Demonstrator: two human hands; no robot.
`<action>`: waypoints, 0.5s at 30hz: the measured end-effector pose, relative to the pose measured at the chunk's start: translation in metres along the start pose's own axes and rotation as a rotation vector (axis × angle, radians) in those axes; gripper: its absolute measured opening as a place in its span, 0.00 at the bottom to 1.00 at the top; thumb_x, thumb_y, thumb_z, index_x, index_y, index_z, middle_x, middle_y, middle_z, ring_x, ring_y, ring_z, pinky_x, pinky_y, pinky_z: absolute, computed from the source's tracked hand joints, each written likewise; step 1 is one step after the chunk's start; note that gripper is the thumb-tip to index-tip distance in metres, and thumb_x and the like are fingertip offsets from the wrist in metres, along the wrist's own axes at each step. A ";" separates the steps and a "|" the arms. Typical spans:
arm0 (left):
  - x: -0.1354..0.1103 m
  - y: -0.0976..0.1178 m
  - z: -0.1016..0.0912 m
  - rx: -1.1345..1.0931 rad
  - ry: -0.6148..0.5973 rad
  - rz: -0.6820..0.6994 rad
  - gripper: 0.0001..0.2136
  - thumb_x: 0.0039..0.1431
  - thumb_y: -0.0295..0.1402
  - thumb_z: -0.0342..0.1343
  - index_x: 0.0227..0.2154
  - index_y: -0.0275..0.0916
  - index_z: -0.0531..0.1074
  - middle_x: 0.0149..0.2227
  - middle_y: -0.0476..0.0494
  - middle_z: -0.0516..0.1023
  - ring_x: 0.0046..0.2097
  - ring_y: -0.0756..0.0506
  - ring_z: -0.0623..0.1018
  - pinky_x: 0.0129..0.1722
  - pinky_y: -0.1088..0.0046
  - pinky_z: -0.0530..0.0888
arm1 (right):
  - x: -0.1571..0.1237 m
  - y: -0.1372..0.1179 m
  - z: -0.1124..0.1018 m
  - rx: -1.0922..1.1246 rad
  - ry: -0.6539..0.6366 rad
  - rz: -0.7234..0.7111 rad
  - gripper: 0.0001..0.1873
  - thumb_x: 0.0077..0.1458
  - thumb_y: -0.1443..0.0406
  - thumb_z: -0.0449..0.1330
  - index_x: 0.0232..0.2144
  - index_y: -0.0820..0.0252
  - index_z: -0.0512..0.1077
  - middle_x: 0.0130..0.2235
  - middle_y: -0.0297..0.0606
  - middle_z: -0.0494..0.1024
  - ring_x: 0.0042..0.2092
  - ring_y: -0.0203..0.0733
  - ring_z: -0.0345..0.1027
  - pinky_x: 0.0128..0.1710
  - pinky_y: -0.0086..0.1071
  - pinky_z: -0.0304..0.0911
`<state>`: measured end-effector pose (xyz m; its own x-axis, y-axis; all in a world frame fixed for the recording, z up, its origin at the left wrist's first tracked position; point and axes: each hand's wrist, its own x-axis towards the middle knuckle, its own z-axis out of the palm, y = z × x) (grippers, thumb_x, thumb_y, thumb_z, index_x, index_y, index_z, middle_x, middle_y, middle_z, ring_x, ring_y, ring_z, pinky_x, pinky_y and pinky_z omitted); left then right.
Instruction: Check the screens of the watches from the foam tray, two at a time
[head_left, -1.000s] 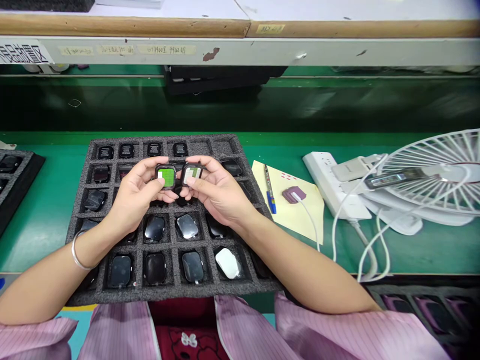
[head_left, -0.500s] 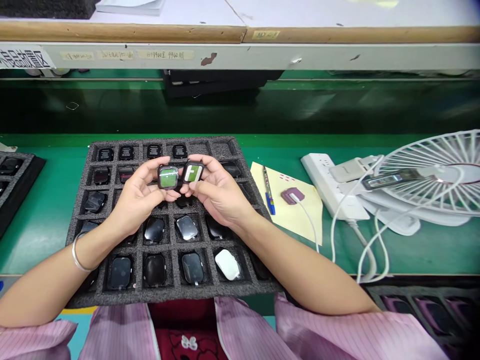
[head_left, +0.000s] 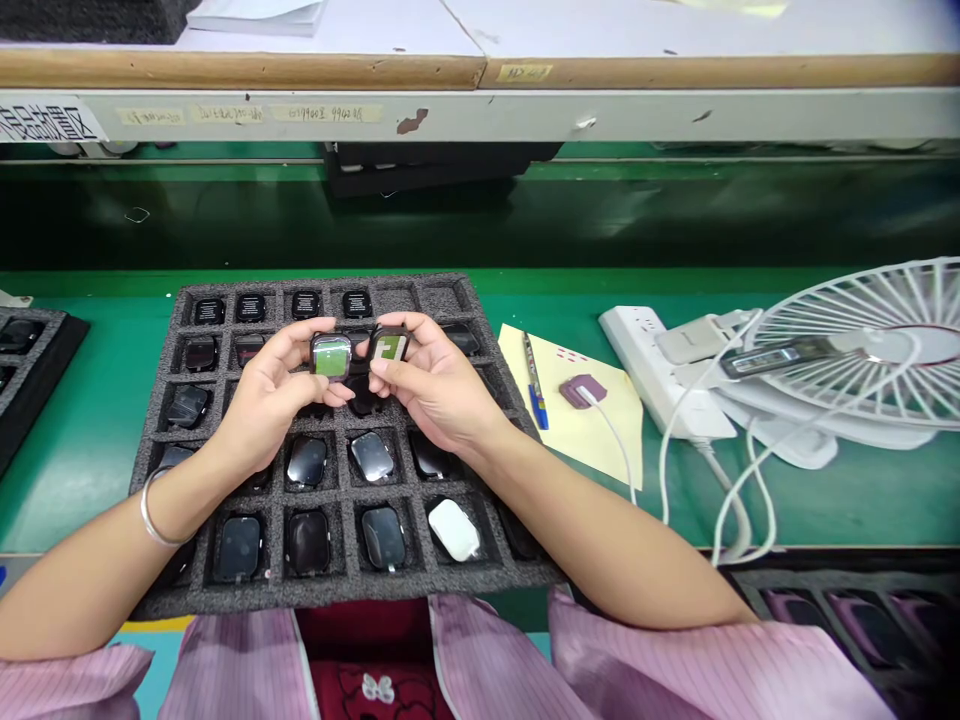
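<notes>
Pinching one small dark-framed device apiece, the two hands meet near the middle of the frame, just beside each other and above the back half of a grey foam tray (head_left: 345,598). The left hand (head_left: 279,388) clamps the left device (head_left: 331,357) by its edge, thumb low and fingers behind; the right hand (head_left: 439,388) grips the right device (head_left: 388,348) in much the same way, with its thumb near the lower edge. Held so, most of each lit screen is uncovered and tipped toward the wearer, presumably so that both can be viewed side by side; the left one shows green, the right one green with pale blocks. Below them, the tray's separate pockets seem meant to stop the other units from knocking together; a white-faced unit (head_left: 454,530) lies tilted in its front row, lower centre. At right of centre, a pen (head_left: 535,380) and a purple block (head_left: 583,391) rest on yellow paper (head_left: 621,410), perhaps within reach yet out of the arms' way. The power strip (head_left: 641,345) sits farther right, probably so that cords lie beside the tray, near the white fan (head_left: 877,350) at the right edge.
</notes>
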<state>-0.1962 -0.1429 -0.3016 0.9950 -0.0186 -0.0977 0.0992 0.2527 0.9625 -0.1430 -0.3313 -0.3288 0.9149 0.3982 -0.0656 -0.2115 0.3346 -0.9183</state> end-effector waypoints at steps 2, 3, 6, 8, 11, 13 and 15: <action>0.000 0.000 0.000 -0.006 0.007 0.003 0.26 0.50 0.27 0.65 0.55 0.39 0.72 0.41 0.48 0.84 0.34 0.47 0.86 0.39 0.71 0.83 | 0.000 0.000 0.000 -0.020 -0.005 -0.010 0.32 0.46 0.63 0.78 0.49 0.52 0.67 0.42 0.31 0.81 0.31 0.32 0.71 0.31 0.29 0.69; 0.001 -0.001 -0.001 -0.008 0.007 0.003 0.26 0.50 0.27 0.65 0.55 0.39 0.72 0.41 0.48 0.84 0.34 0.47 0.86 0.39 0.71 0.83 | 0.000 0.000 0.000 -0.025 -0.007 -0.013 0.32 0.46 0.64 0.77 0.50 0.51 0.67 0.43 0.31 0.81 0.31 0.32 0.71 0.31 0.29 0.69; 0.001 -0.001 -0.001 -0.015 -0.001 0.004 0.26 0.51 0.27 0.65 0.55 0.39 0.72 0.39 0.48 0.84 0.34 0.47 0.86 0.38 0.71 0.83 | 0.000 0.000 0.000 -0.027 -0.006 -0.022 0.32 0.46 0.66 0.76 0.50 0.51 0.67 0.44 0.31 0.80 0.31 0.32 0.72 0.32 0.29 0.70; 0.002 -0.001 -0.001 -0.014 -0.009 0.006 0.26 0.51 0.27 0.65 0.55 0.39 0.72 0.39 0.48 0.84 0.34 0.47 0.86 0.38 0.71 0.83 | -0.001 0.000 0.000 -0.033 -0.008 -0.022 0.31 0.46 0.66 0.75 0.50 0.50 0.67 0.43 0.30 0.80 0.31 0.32 0.71 0.32 0.29 0.70; 0.002 -0.002 -0.001 -0.006 -0.015 0.010 0.26 0.51 0.27 0.65 0.55 0.39 0.72 0.40 0.48 0.83 0.34 0.47 0.85 0.38 0.70 0.82 | 0.000 0.000 0.000 -0.042 -0.009 -0.020 0.31 0.47 0.65 0.76 0.50 0.50 0.67 0.43 0.30 0.80 0.31 0.32 0.71 0.31 0.30 0.70; 0.002 -0.002 -0.001 -0.004 -0.013 0.012 0.26 0.51 0.26 0.65 0.55 0.39 0.72 0.39 0.48 0.83 0.34 0.47 0.85 0.38 0.71 0.82 | 0.001 0.000 0.000 -0.039 -0.001 -0.017 0.30 0.49 0.62 0.76 0.50 0.51 0.67 0.43 0.31 0.80 0.30 0.31 0.70 0.31 0.29 0.69; 0.002 -0.002 -0.001 -0.003 -0.007 0.011 0.26 0.50 0.27 0.65 0.54 0.39 0.73 0.39 0.49 0.83 0.34 0.47 0.85 0.38 0.71 0.82 | 0.001 0.000 0.000 -0.031 0.009 -0.009 0.28 0.51 0.59 0.76 0.50 0.52 0.67 0.42 0.31 0.81 0.29 0.31 0.71 0.31 0.30 0.69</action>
<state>-0.1947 -0.1425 -0.3045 0.9961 -0.0228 -0.0856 0.0886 0.2562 0.9625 -0.1419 -0.3311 -0.3293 0.9198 0.3878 -0.0604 -0.1926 0.3118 -0.9304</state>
